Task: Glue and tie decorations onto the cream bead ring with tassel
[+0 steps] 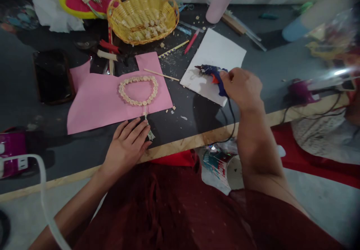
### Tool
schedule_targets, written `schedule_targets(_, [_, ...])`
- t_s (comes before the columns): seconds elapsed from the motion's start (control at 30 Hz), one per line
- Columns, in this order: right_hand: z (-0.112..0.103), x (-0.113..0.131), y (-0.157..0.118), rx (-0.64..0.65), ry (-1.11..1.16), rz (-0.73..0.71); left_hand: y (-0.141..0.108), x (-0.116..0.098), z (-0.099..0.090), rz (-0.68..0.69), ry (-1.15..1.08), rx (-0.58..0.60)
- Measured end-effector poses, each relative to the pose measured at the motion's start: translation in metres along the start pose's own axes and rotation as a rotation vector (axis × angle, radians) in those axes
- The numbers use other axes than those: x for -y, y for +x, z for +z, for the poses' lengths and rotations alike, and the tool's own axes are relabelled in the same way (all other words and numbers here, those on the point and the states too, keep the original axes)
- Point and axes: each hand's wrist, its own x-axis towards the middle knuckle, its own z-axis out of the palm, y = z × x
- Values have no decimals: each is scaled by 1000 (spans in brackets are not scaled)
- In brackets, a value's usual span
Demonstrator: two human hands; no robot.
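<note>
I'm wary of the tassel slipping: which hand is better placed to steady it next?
Probably the left hand: it rests at the tassel, while the right hand holds the glue gun.

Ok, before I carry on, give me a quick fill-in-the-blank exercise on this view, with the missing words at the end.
The blue glue gun is held in the person's ____ hand.
The loop of small pale pieces lies on ____ paper.
The fingers touching the tassel belong to the ____ hand.
The woven basket is mostly ____ in colour.
Missing words, in order: right; pink; left; yellow.
</note>
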Motion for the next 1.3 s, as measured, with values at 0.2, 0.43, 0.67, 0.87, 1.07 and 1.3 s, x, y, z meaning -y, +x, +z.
schedule_targets(0.2, [18, 54, -74, 66, 223, -605, 0, 1, 0, -1, -9, 11])
schedule_targets(0.43, [44, 95, -107, 188, 56, -657, 0, 1, 0, -5, -15, 11])
schedule_targets(0.67, [48, 97, -103, 155, 6, -705, 0, 1, -1, -14, -35, 17])
schedule_targets(0.87, [50, 112, -104, 168, 68, -751, -1, 1, -2, -14, -36, 32])
schedule_targets(1.07, [66, 132, -106, 197, 179, -826, 0, 0, -1, 1, -18, -7])
schedule_targets(1.3, [78, 136, -107, 171, 176, -817, -2, 1, 1, -9, -45, -2])
